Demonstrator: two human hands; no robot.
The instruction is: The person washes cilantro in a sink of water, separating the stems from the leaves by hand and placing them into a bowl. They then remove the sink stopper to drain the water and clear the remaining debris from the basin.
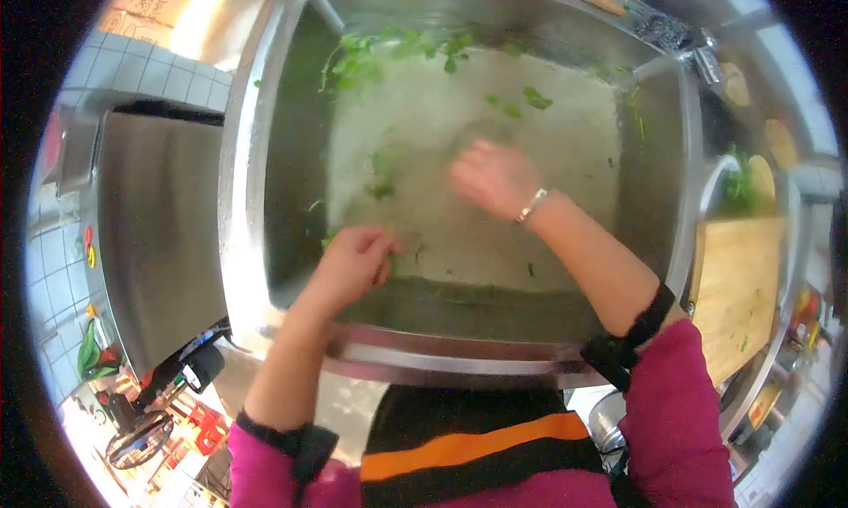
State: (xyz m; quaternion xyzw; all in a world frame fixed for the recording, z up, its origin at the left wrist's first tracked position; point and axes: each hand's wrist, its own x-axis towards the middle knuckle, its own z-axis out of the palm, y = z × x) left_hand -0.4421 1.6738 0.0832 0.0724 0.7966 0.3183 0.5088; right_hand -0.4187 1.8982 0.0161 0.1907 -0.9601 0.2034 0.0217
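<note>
Since it takes up most of the view, gotta start with the big metal sink (243,199), shiny along the rim and full of cloudy, greyish-green water (565,208). The leafy greens (367,66) are in that water, thickest in a loose raft along the far side toward the left corner: bright green, thin-stemmed, small ragged leaves, kinda herb-like. More bits are scattered around the sink, some of them dark and tiny.

Right of the sink there's a pale wooden cutting board (733,278) with green scraps on it. As for writing, the brown cardboard (150,9) up in the top left corner has some marks on it, but they're too blurry for me to read, and I can't make out a brand anywhere.

Right hand (499,179) is over the middle of the sink, pretty motion-blurred, so can't tell if its fingers are apart or together. Left hand (349,265) is at the near left, fingers bent inward with the tips close together; can't tell if they're pinching anything. Smallest stuff: a little sprig (536,98) beyond the right hand, and a light-coloured bracelet (532,205) on that wrist.
</note>
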